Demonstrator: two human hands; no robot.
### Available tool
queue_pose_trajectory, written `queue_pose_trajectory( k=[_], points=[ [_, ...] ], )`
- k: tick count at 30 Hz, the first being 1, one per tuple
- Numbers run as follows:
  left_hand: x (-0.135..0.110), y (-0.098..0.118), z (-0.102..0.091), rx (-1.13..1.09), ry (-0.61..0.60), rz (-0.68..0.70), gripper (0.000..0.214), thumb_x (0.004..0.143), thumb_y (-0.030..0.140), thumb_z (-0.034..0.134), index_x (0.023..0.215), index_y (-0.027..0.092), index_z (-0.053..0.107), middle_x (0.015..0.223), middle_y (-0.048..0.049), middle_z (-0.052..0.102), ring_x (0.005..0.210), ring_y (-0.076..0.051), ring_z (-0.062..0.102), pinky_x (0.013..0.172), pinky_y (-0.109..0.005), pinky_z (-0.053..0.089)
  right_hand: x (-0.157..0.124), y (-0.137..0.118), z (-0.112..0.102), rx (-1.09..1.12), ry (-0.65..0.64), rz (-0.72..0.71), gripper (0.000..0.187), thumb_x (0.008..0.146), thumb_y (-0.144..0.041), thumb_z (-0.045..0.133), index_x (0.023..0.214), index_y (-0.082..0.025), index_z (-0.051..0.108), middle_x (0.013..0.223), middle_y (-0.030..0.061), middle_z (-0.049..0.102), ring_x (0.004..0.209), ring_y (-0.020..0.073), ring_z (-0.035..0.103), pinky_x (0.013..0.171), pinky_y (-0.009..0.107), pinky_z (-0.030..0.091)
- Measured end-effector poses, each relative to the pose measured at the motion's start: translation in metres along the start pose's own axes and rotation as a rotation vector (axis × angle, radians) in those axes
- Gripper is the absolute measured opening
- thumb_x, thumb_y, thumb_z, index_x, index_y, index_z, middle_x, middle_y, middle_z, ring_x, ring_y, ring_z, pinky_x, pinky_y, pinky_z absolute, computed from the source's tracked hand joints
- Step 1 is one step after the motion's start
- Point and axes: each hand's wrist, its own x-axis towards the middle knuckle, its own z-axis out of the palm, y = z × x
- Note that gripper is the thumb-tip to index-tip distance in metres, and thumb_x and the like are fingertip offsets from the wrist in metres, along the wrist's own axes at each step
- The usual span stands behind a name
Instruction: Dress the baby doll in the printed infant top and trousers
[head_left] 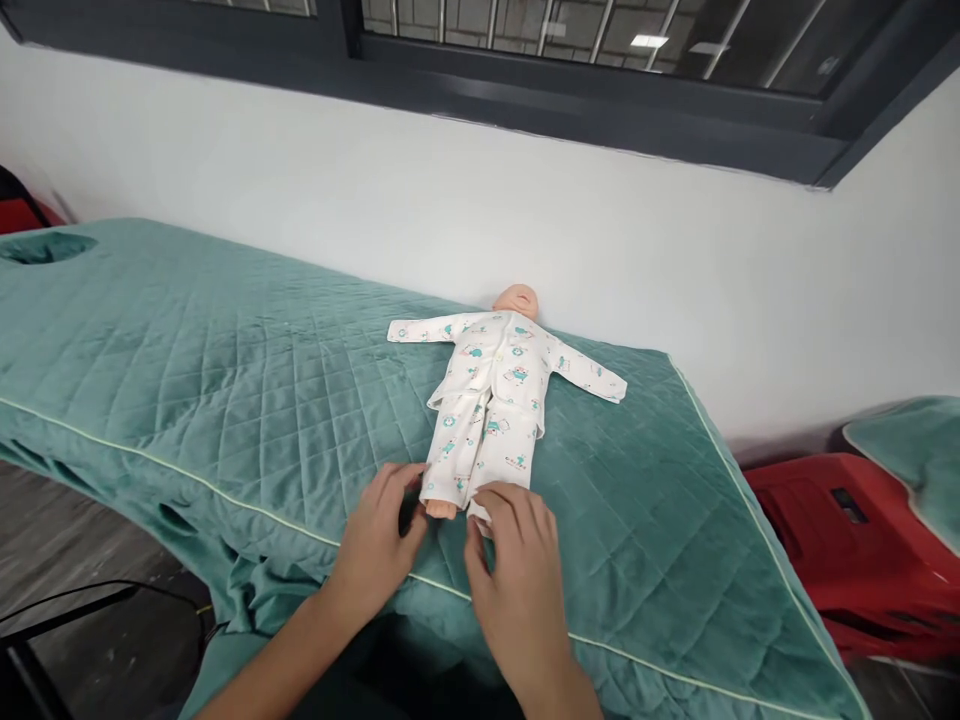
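A baby doll (517,300) lies on its back, dressed in a white printed jacket (499,360) with both sleeves spread out. Matching white trousers (450,450) cover its legs, and one foot (441,510) pokes out of the cuff on the left. Beside that cuff is my left hand (375,545), its thumb and fingers apart, the tips close to or touching the trouser leg. My right hand (521,575) has its fingers and thumb closed on the other trouser cuff (478,513). The foot on that side is hidden by the hand and cloth.
The doll rests on a bed with a green quilted cover (300,400), its near edge close to me. A white wall (637,240) and dark window frame (600,115) stand behind. A red plastic stool (847,550) is at the right. A face hole (45,247) shows far left.
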Motion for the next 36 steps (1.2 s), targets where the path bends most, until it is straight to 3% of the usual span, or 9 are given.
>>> queue_pose_trajectory(
  k=[3, 8, 12, 16, 19, 23, 36],
  points=[
    [0.003, -0.002, 0.001, -0.074, -0.088, -0.049, 0.03, 0.091, 0.021, 0.052, 0.121, 0.021, 0.057, 0.103, -0.0055, 0.066, 0.094, -0.021, 0.064, 0.083, -0.038, 0.052, 0.016, -0.007, 0.009, -0.058, -0.133, -0.042, 0.027, 0.09, -0.004, 0.049, 0.108, -0.021, 0.06, 0.103, 0.0074, 0.067, 0.099, 0.0264, 0.058, 0.091, 0.047, 0.045],
    [0.006, -0.008, 0.0, -0.142, -0.184, -0.062, 0.023, 0.09, 0.02, 0.054, 0.112, 0.021, 0.058, 0.095, -0.0029, 0.066, 0.086, -0.019, 0.063, 0.078, -0.034, 0.049, 0.017, 0.002, 0.024, -0.089, -0.2, -0.031, 0.025, 0.087, -0.003, 0.052, 0.104, -0.02, 0.059, 0.099, 0.0064, 0.065, 0.097, 0.0262, 0.056, 0.095, 0.049, 0.042],
    [0.009, -0.01, -0.001, -0.239, -0.16, -0.086, 0.007, 0.093, 0.021, 0.052, 0.097, 0.021, 0.057, 0.09, -0.0013, 0.062, 0.078, -0.016, 0.059, 0.071, -0.03, 0.045, 0.019, 0.005, 0.023, -0.058, -0.174, -0.04, 0.019, 0.088, -0.004, 0.051, 0.093, -0.021, 0.056, 0.09, 0.0036, 0.063, 0.09, 0.0232, 0.056, 0.091, 0.045, 0.044],
    [0.009, -0.011, -0.004, -0.326, -0.102, -0.071, 0.011, 0.092, 0.017, 0.049, 0.084, 0.021, 0.054, 0.091, -0.0025, 0.058, 0.082, -0.016, 0.057, 0.072, -0.028, 0.045, 0.019, -0.002, 0.015, 0.042, -0.061, -0.054, 0.019, 0.088, -0.004, 0.052, 0.093, -0.022, 0.053, 0.093, 0.0032, 0.062, 0.092, 0.0209, 0.057, 0.09, 0.041, 0.046],
    [0.007, -0.011, -0.007, -0.362, -0.103, -0.044, 0.009, 0.091, 0.016, 0.052, 0.093, 0.021, 0.058, 0.095, -0.0034, 0.059, 0.082, -0.016, 0.058, 0.073, -0.028, 0.047, 0.019, -0.009, 0.011, 0.07, -0.024, -0.088, 0.019, 0.09, -0.005, 0.052, 0.097, -0.022, 0.055, 0.097, 0.0041, 0.063, 0.096, 0.0203, 0.058, 0.091, 0.04, 0.046],
    [0.004, -0.01, -0.006, -0.379, -0.157, 0.046, 0.018, 0.091, 0.016, 0.053, 0.108, 0.021, 0.058, 0.103, -0.0059, 0.062, 0.089, -0.017, 0.06, 0.079, -0.03, 0.05, 0.018, -0.009, 0.014, 0.064, -0.074, -0.109, 0.018, 0.092, -0.007, 0.052, 0.098, -0.023, 0.057, 0.096, 0.0038, 0.064, 0.093, 0.0203, 0.057, 0.09, 0.041, 0.047],
    [-0.002, -0.016, 0.006, -0.258, -0.042, 0.121, 0.01, 0.099, 0.017, 0.049, 0.102, 0.021, 0.057, 0.095, -0.0037, 0.066, 0.086, -0.016, 0.062, 0.076, -0.029, 0.049, 0.005, 0.004, 0.021, -0.097, -0.054, -0.041, 0.025, 0.093, -0.007, 0.053, 0.112, -0.023, 0.058, 0.108, 0.0061, 0.065, 0.104, 0.0239, 0.058, 0.092, 0.044, 0.041]
  ],
)
